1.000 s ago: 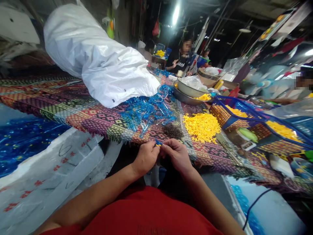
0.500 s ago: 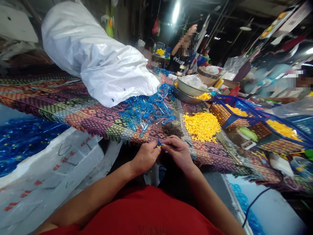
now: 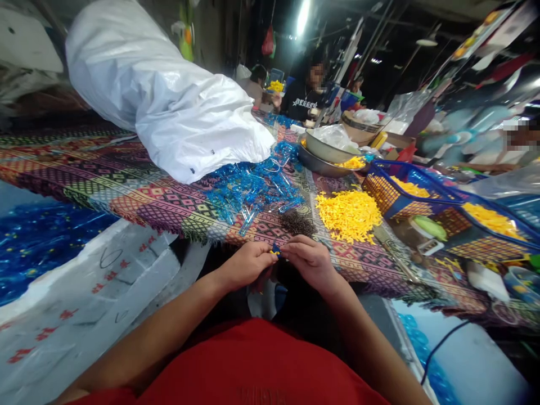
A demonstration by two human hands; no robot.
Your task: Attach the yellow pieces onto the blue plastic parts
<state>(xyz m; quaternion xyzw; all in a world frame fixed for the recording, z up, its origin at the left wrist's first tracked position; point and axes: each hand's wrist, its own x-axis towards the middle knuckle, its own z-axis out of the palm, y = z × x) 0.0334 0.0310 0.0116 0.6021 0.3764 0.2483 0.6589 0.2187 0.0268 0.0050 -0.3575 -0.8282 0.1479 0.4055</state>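
Just over the table's front edge, my left hand (image 3: 250, 263) pinches a small blue and yellow plastic piece (image 3: 275, 249) between thumb and fingers. My right hand (image 3: 311, 261) is closed in a pinch against the right side of that piece; what its fingertips hold is too small to tell. Beyond the hands lies a heap of tiny dark brown parts (image 3: 297, 224). A pile of small yellow plastic pieces (image 3: 349, 216) sits to its right, and clear blue plastic pieces (image 3: 253, 194) are strewn to its left, on a patterned cloth (image 3: 185, 211).
A big white sack (image 3: 177, 107) lies across the left of the table. Metal bowls (image 3: 327, 149) and blue baskets (image 3: 415, 197) with yellow pieces stand at right. Below are foam boxes (image 3: 97, 298) with blue pieces. A fan (image 3: 462, 138) stands at right; a co-worker (image 3: 301, 101) sits opposite.
Both hands stay together at the small blue and yellow piece, with only slight finger movement. The co-worker opposite has lowered a raised arm.
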